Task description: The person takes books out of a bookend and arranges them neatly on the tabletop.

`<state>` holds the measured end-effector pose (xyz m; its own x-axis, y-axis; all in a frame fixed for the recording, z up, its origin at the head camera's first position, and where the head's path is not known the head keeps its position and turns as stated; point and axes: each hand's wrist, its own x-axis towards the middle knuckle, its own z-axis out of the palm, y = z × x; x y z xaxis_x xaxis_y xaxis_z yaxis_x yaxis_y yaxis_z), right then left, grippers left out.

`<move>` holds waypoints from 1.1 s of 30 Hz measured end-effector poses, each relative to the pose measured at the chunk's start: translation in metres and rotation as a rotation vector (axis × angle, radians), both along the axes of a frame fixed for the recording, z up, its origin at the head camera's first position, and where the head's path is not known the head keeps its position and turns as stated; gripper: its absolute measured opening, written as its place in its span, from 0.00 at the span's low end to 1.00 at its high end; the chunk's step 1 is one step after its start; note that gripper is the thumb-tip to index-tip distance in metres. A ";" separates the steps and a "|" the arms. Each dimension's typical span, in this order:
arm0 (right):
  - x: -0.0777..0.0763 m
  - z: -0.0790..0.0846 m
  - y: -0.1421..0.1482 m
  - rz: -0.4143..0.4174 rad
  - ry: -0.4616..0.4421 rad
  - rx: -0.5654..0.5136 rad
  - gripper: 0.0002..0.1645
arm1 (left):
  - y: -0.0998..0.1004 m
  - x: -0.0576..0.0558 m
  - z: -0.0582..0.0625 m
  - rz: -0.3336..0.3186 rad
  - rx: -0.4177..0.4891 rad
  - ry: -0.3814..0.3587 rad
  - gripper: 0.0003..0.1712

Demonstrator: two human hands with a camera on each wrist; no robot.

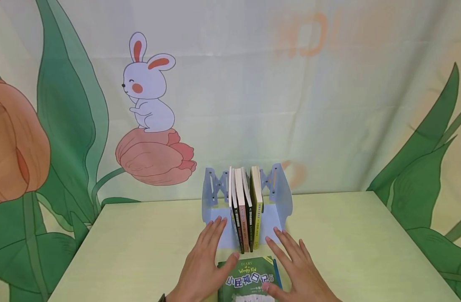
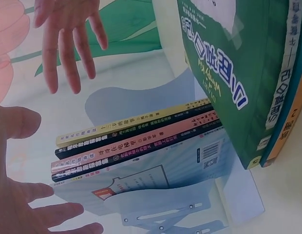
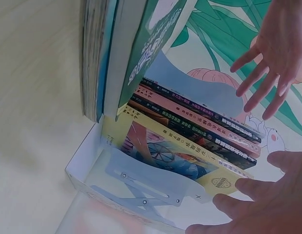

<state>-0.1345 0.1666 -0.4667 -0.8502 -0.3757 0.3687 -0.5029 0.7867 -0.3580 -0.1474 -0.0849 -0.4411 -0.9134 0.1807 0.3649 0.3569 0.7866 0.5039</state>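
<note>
My left hand (image 1: 204,262) hovers with fingers apart at the left of a green Diary of a Wimpy Kid book (image 1: 247,270). On the other side my right hand (image 1: 299,268) is spread the same way, palm facing inward, holding nothing. The green book lies flat, title up, on a blue book (image 2: 298,73) and an orange-spined one (image 2: 287,114). Just beyond the fingertips stands a light-blue expandable book rack (image 1: 285,195). Several thin books stand upright in its middle, among them a pink-spined book (image 1: 244,226) and a yellow-spined book (image 1: 258,222).
The pale table (image 1: 139,247) extends to both sides of the rack. Behind its far edge hangs a cloth backdrop (image 1: 230,92) printed with a rabbit, tulips and leaves. Inside the rack, bare base shows left and right of the upright books.
</note>
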 end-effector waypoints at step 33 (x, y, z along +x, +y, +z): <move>-0.009 0.010 0.001 0.033 0.031 -0.037 0.53 | 0.016 -0.040 0.007 0.091 0.227 0.011 0.37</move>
